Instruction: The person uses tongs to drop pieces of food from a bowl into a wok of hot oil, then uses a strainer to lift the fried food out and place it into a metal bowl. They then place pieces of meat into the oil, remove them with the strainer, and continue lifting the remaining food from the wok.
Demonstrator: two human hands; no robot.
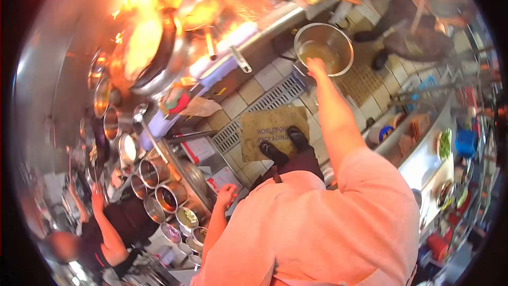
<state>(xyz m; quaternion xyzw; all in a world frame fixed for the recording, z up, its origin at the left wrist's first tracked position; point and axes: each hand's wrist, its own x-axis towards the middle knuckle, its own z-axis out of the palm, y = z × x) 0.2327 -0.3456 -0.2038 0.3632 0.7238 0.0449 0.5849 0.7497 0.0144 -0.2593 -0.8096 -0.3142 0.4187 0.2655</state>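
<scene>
The right hand (316, 66) holds the rim of a big round shiny metal pot (324, 48) out over the tiled floor (264, 82), its fingers pinched on the near edge; the pot has some yellowish liquid low in the bottom and is far from full. The left hand (227, 195) rests by the table (203, 180) with fingers curled shut, holding nothing I can see. Beside it stand small round metal tubs (168, 197) of sauces and green bits, and a black wok (153, 55) burns with tall orange flames.

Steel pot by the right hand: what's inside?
The steel pot holds a cloudy yellowish liquid. The right hand grips its near rim, covering that edge; the bottom under the liquid cannot be seen.
</scene>
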